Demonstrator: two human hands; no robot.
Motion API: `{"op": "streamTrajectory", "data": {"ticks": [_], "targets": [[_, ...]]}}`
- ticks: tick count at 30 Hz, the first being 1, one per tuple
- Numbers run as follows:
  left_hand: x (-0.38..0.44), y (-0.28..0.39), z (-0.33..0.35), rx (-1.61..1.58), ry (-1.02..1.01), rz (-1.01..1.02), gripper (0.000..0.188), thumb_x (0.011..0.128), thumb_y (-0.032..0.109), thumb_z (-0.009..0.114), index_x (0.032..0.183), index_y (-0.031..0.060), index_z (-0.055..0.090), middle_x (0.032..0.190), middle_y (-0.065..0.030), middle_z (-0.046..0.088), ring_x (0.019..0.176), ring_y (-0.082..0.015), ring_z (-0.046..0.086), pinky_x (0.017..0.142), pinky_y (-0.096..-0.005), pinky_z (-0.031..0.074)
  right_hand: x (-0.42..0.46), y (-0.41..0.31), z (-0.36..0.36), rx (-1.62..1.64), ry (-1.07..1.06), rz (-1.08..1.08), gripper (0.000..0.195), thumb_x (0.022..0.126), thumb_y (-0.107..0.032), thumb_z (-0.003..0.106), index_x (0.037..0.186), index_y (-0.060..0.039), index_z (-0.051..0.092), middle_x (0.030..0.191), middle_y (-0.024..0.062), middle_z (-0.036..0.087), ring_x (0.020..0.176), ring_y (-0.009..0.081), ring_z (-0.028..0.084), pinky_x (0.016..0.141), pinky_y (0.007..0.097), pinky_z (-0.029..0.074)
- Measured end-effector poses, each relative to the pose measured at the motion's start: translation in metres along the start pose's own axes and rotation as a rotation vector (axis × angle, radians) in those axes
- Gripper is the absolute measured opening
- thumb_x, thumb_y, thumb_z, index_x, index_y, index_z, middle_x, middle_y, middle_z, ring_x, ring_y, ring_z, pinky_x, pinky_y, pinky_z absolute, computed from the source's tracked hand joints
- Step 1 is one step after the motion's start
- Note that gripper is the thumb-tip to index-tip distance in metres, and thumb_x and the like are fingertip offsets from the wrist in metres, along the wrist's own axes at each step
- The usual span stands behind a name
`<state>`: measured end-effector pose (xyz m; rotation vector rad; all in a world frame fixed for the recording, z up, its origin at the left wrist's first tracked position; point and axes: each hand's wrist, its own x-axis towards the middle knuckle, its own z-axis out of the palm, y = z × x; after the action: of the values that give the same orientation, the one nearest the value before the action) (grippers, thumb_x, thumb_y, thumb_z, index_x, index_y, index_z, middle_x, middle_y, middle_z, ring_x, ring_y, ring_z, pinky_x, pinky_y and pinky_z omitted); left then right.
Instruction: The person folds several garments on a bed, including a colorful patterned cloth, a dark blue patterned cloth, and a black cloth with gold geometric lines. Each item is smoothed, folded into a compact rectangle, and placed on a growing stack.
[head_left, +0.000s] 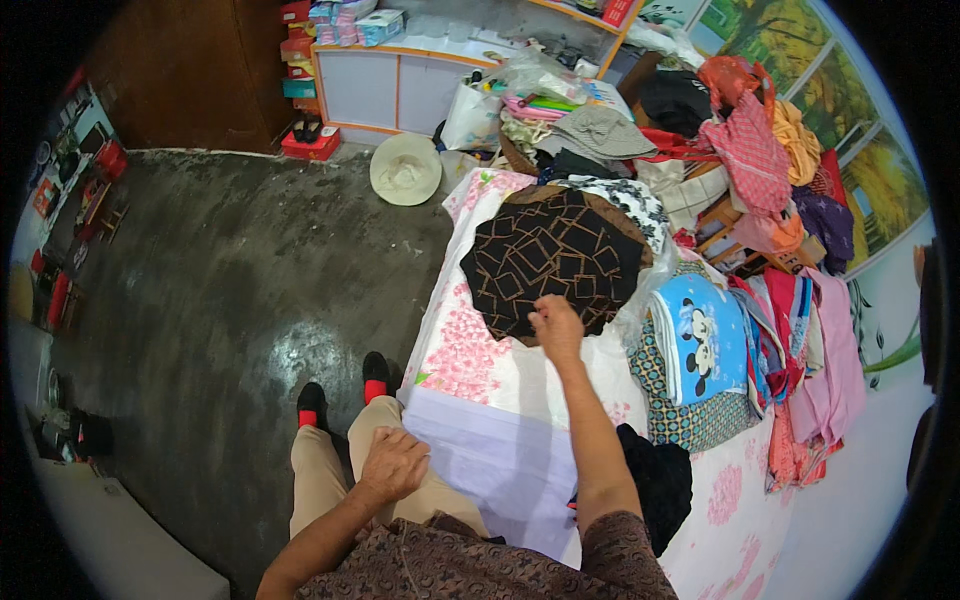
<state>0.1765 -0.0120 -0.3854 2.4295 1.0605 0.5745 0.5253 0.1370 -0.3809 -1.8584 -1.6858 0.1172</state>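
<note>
On the bed lies a rounded piece of black cloth (559, 259) patterned with brown squares, a brown layer showing along its far and right edges. My right hand (559, 328) is at its near edge, fingers bent. Whether the fingertips pinch the fabric or only hover over it cannot be made out. My left hand (395, 463) rests on my thigh in beige trousers (435, 495), its fingers draped downward and nothing visible in it. Beneath the cloth is a white bedsheet with pink flowers (469, 345), with a pale lilac fabric strip (487, 457) nearer to me.
Right of the cloth sit a folded blue cartoon-print textile (697, 337) and a patterned pillow (660, 405). A black garment (656, 480) lies beside my right arm. Clothes (750, 157) are heaped at the back right. A cream hat (405, 169) lies by the bed's far corner.
</note>
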Motion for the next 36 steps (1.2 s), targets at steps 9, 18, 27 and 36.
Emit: {"op": "streamTrajectory", "data": {"ticks": [9,18,27,36], "targets": [[0.001,-0.006,0.0,0.0,0.015,-0.024,0.012,0.076,0.015,0.068,0.087,0.0108,0.064,0.084,-0.0046,0.061,0.089,-0.0236,0.059,0.087,-0.0421,0.038,0.031,-0.072,0.083,-0.191,-0.16,0.054,0.028,0.08,-0.019,0.072,0.102,-0.0051,0.06,0.099,0.0152,0.063,0.083,0.0364,0.067,0.07,0.0462,0.054],[0.002,-0.011,0.003,-0.007,0.02,-0.027,0.011,0.076,0.015,0.068,0.086,0.011,0.064,0.081,-0.0036,0.058,0.087,-0.0232,0.058,0.086,-0.0408,0.038,0.07,-0.032,0.055,1.313,-0.031,0.569,0.011,0.082,-0.016,0.069,0.082,-0.0097,0.06,0.064,-0.0011,0.051,0.054,0.0108,0.049,0.046,0.0265,0.038],[0.001,-0.007,0.006,0.021,0.059,-0.006,0.01,0.074,0.015,0.069,0.083,0.01,0.065,0.079,-0.0052,0.06,0.086,-0.0238,0.058,0.086,-0.041,0.039,0.009,-0.13,-0.258,1.622,0.592,-0.513,0.031,0.094,-0.022,0.056,0.116,0.0001,0.055,0.109,0.0118,0.059,0.057,0.009,0.053,0.059,0.0206,0.047],[-0.005,-0.01,0.004,0.094,-0.047,-0.006,0.015,0.076,0.02,0.065,0.087,0.0096,0.066,0.081,-0.0079,0.062,0.083,-0.0268,0.058,0.081,-0.0409,0.037,-0.044,-0.208,-0.294,1.806,0.222,-0.695,0.015,0.095,-0.009,0.06,0.083,-0.0091,0.051,0.072,-0.0004,0.043,0.045,0.0108,0.047,0.053,0.0278,0.035]]}}
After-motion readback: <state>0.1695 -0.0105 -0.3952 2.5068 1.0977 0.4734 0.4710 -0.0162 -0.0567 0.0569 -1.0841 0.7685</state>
